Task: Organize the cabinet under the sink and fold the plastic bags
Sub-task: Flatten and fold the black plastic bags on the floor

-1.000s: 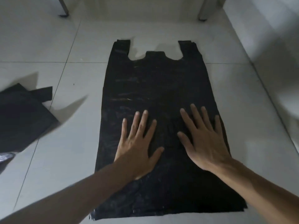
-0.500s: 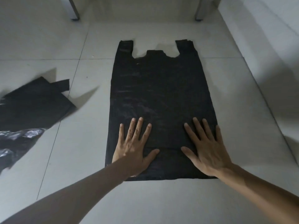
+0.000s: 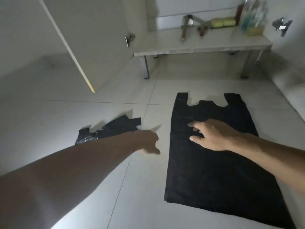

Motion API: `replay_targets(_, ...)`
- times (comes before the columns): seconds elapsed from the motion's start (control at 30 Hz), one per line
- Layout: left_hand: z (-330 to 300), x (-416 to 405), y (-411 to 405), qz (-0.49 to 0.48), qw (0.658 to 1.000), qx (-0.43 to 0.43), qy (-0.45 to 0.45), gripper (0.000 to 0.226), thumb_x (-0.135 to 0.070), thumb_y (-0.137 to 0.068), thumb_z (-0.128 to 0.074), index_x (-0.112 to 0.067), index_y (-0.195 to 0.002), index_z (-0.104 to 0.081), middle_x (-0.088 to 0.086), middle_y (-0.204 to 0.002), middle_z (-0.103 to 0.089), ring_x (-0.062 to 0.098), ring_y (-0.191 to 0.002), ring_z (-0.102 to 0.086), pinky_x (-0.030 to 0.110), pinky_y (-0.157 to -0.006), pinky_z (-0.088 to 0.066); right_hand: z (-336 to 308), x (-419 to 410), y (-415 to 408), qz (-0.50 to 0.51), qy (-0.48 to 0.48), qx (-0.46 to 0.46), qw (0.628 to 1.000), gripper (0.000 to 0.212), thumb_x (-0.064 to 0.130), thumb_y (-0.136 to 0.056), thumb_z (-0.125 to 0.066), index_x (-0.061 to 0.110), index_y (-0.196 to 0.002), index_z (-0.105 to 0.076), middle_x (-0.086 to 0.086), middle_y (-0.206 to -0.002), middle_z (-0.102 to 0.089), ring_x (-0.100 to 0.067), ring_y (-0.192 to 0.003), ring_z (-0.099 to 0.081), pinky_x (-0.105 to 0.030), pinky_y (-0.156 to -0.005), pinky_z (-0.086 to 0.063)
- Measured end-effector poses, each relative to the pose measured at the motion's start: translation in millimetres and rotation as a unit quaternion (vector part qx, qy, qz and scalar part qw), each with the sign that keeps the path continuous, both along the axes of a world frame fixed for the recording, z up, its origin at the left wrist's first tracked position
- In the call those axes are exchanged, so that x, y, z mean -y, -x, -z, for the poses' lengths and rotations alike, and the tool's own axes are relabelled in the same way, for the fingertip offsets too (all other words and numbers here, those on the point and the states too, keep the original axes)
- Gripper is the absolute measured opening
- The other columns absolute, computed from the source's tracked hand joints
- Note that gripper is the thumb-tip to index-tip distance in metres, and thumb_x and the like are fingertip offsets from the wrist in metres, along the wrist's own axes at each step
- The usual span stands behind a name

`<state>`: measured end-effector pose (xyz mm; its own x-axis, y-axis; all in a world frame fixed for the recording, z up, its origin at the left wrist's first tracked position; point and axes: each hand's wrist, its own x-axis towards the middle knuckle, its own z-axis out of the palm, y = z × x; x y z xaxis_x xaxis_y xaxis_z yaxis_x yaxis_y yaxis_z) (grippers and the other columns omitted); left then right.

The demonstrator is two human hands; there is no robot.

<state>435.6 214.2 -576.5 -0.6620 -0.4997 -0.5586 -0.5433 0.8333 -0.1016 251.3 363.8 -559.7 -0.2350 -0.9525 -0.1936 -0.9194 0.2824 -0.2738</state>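
Left hand [image 3: 146,142]: arm stretched toward 11 o'clock over the floor [image 3: 66,116], fingers loosely curled, holding nothing.
Right hand [image 3: 212,136]: fingers released, spread flat on the bag [image 3: 214,162].
Bag: flat on floor.
Crumpled bags [image 3: 109,129]: at its 9 o'clock.

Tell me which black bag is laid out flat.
The black bag on the right, spread flat under the right hand, handles pointing away. The other black bag, beyond the left hand, lies crumpled.
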Motion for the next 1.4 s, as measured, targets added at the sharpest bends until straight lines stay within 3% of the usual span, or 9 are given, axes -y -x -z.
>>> replay_targets(0.1, -23.8, 43.7, -44.1, -0.065, 0.996, -0.044, 0.050, 0.050, -0.043, -0.089, -0.054, -0.015, -0.130, -0.052, 0.002, -0.128, -0.059, 0.023, -0.114, -0.056, 0.035, -0.094, -0.048, -31.2, 63.8, -34.3, -0.043, 0.016, 0.058, 0.997, 0.049, 0.038, -0.094, -0.057, 0.019, -0.139, -0.049, 0.001, -0.130, -0.062, -0.016, -0.115, -0.061, -0.032, -0.100, -0.047)
replay_targets(0.3, -13.7, 103.8, -126.6, -0.260, 0.959, -0.099, 0.057, 0.045, -0.024, -0.087, -0.061, -0.012, -0.130, -0.054, 0.006, -0.131, -0.056, 0.025, -0.121, -0.052, 0.032, -0.095, -0.045, -23.1, 158.1, -94.0, -0.040, -0.048, 0.101, 0.993, 0.039, 0.024, -0.091, -0.059, -0.001, -0.120, -0.061, -0.020, -0.124, -0.063, -0.035, -0.111, -0.062, -0.042, -0.094, -0.053)
replay_targets(0.53, 32.6, 137.8, -187.9, -0.380, 0.914, -0.145, -0.001, 0.061, -0.032, -0.084, -0.069, -0.010, -0.137, -0.048, 0.007, -0.138, -0.050, 0.023, -0.122, -0.050, 0.026, -0.094, -0.042, 70.9, 196.7, -129.8, 0.051, -0.023, 0.128, 0.990, 0.016, 0.020, -0.086, -0.053, 0.005, -0.087, -0.056, -0.007, -0.084, -0.059, -0.027, -0.084, -0.059, -0.028, -0.055, -0.040)
replay_targets(0.63, 50.3, 139.7, -194.5, -0.388, 0.912, -0.131, -0.013, 0.074, -0.036, -0.083, -0.070, -0.012, -0.145, -0.037, 0.008, -0.149, -0.037, 0.027, -0.136, -0.036, 0.030, -0.106, -0.033, 97.7, 194.9, -134.8, 0.084, -0.066, 0.162, 0.981, 0.021, 0.032, -0.088, -0.053, 0.013, -0.097, -0.048, 0.000, -0.086, -0.054, -0.024, -0.088, -0.054, -0.031, -0.070, -0.044)
replay_targets(0.77, 62.1, 146.2, -193.3, -0.403, 0.906, -0.129, 0.003, 0.068, -0.026, -0.080, -0.075, -0.009, -0.139, -0.046, 0.007, -0.137, -0.051, 0.024, -0.122, -0.052, 0.027, -0.096, -0.044, 123.4, 189.7, -133.6, 0.111, -0.098, 0.131, 0.980, 0.025, 0.032, -0.084, -0.061, 0.013, -0.099, -0.053, -0.002, -0.097, -0.058, -0.027, -0.098, -0.057, -0.041, -0.094, -0.040)
replay_targets(1.0, 43.2, 152.3, -173.3, -0.392, 0.895, -0.212, 0.013, 0.042, -0.024, -0.088, -0.068, -0.011, -0.126, -0.060, 0.002, -0.133, -0.056, 0.021, -0.123, -0.052, 0.026, -0.099, -0.041, 104.8, 193.6, -115.4, 0.119, 0.049, 0.240, 0.962, 0.005, 0.022, -0.085, -0.068, 0.019, -0.085, -0.073, 0.004, -0.087, -0.070, -0.017, -0.087, -0.065, -0.020, -0.067, -0.048)
replay_targets(1.13, 7.3, 165.3, -162.5, -0.415, 0.846, -0.335, 0.002, 0.022, -0.007, -0.083, -0.070, -0.003, -0.105, -0.070, 0.012, -0.094, -0.066, 0.021, -0.075, -0.058, 0.023, -0.055, -0.044, 75.4, 191.9, -97.8, 0.118, 0.167, 0.200, 0.958, 0.011, 0.026, -0.093, -0.056, 0.017, -0.088, -0.060, 0.000, -0.081, -0.064, -0.025, -0.078, -0.063, -0.030, -0.064, -0.043)
replay_targets(1.2, -15.5, 168.8, -152.2, -0.390, 0.838, -0.382, 0.017, 0.020, -0.005, -0.080, -0.073, -0.006, -0.100, -0.069, 0.011, -0.093, -0.065, 0.023, -0.077, -0.058, 0.023, -0.055, -0.042, 60.5, 189.8, -88.0, 0.116, 0.206, 0.206, 0.950, 0.005, 0.023, -0.091, -0.058, 0.018, -0.090, -0.059, -0.001, -0.087, -0.066, -0.024, -0.081, -0.064, -0.034, -0.070, -0.051)
replay_targets(1.4, -69.8, 147.4, -105.2, -0.284, 0.842, -0.459, -0.001, 0.028, -0.004, -0.072, -0.080, -0.007, -0.098, -0.072, 0.010, -0.101, -0.070, 0.025, -0.094, -0.065, 0.029, -0.087, -0.047, -9.7, 185.9, -47.5, 0.210, 0.205, 0.424, 0.857, 0.082, 0.028, -0.064, -0.088, 0.017, -0.136, -0.050, -0.003, -0.126, -0.060, -0.019, -0.111, -0.059, -0.035, -0.094, -0.047)
